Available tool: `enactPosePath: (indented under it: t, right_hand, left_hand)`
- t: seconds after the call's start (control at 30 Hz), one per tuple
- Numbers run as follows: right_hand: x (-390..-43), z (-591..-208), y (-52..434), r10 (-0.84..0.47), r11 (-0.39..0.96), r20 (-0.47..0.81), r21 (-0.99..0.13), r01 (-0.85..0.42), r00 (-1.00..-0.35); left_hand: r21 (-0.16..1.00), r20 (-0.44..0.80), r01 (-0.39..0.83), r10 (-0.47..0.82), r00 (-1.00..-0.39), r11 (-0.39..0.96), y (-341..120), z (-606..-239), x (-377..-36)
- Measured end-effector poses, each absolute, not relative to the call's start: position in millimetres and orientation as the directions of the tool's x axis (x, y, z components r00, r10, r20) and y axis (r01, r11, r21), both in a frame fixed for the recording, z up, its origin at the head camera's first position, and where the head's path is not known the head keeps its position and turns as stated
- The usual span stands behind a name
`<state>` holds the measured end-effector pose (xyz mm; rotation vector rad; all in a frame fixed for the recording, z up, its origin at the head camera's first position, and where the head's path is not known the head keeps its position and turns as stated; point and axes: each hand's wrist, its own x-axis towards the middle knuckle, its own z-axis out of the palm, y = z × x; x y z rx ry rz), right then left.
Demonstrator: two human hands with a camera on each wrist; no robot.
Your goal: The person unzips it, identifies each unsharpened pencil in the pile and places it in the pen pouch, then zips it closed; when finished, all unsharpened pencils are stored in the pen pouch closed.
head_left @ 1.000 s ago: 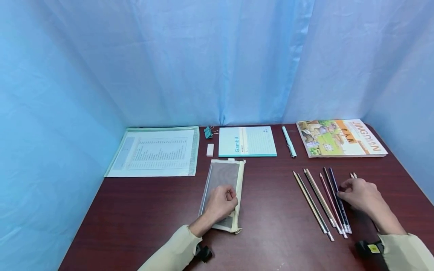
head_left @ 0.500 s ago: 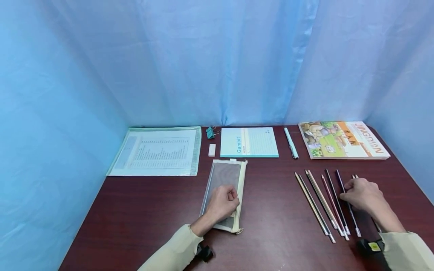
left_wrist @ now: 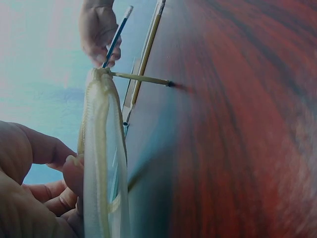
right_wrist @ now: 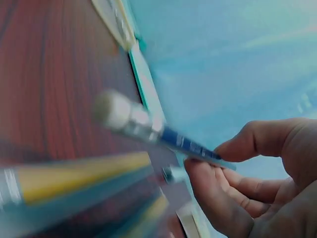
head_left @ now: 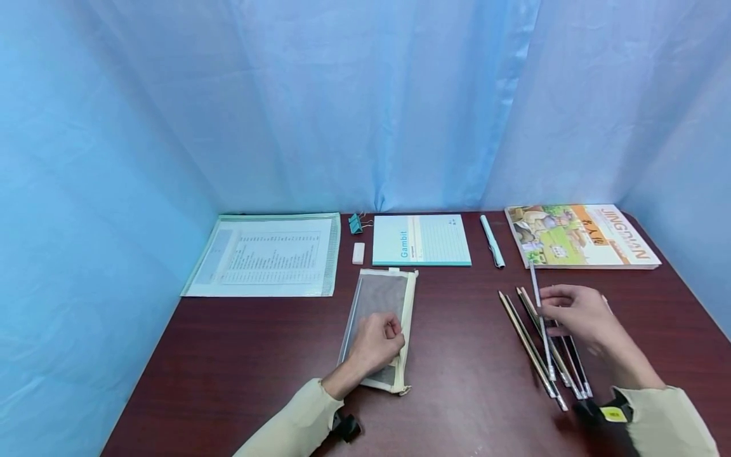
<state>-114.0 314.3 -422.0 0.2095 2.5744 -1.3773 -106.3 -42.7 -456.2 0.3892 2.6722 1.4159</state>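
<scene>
A dark blue pencil (right_wrist: 171, 138) with a white eraser end is pinched between the thumb and fingers of my right hand (head_left: 582, 311). In the head view that hand is over the right part of the table, with the pencil aslant above several other pencils (head_left: 527, 343) lying side by side. My left hand (head_left: 377, 343) lies over a mesh zip pencil pouch (head_left: 381, 292) with cream edging. The left wrist view has thumb and fingers gripping the pouch along its zip side, which stands up from the table. Part of the pouch is hidden under the hand.
Along the back of the table (head_left: 251, 355) lie a document sleeve (head_left: 268, 257), a teal binder clip (head_left: 355, 224), a white eraser (head_left: 358, 254), a Gambit notebook (head_left: 422, 240), a pale pen (head_left: 492, 241) and an illustrated book (head_left: 571, 238). Blue curtains (head_left: 342, 108) stand behind and beside.
My right hand has drawn the dark blue pencil away from the others, picked it up and carried it left over them. The left hand has stayed on the pouch.
</scene>
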Motion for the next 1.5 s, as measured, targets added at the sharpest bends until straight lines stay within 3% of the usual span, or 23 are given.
enactPosePath:
  t: [0.17,0.4,0.7,0.93,1.17,1.5]
  right_hand:
    - [-121,-432,278,-0.146,0.305,-0.324,-0.914,0.269,-0.935]
    - [-126,-451,217,-0.256,0.111,-0.376,-0.927,0.359,-0.891]
    - [-134,-463,157,-0.282,0.096,-0.417,-0.909,0.407,-0.864]
    - [-141,-464,132,-0.213,0.046,-0.394,-0.918,0.393,-0.894]
    - [-138,-464,117,-0.124,0.034,-0.355,-0.935,0.354,-0.926]
    - [-132,-459,118,-0.117,0.082,-0.365,-0.931,0.357,-0.924]
  left_hand:
    - [0.826,0.03,0.173,0.265,-0.964,0.537,-43,-456,-106]
    - [0.828,0.031,0.17,0.259,-0.965,0.535,-42,-456,-106]
    - [0.837,0.026,0.162,0.257,-0.966,0.522,-42,-455,-108]
    - [0.835,0.026,0.163,0.257,-0.966,0.526,-42,-455,-108]
    - [0.83,0.042,0.176,0.255,-0.966,0.53,-42,-454,-108]
    - [0.827,0.035,0.169,0.251,-0.967,0.536,-42,-455,-108]
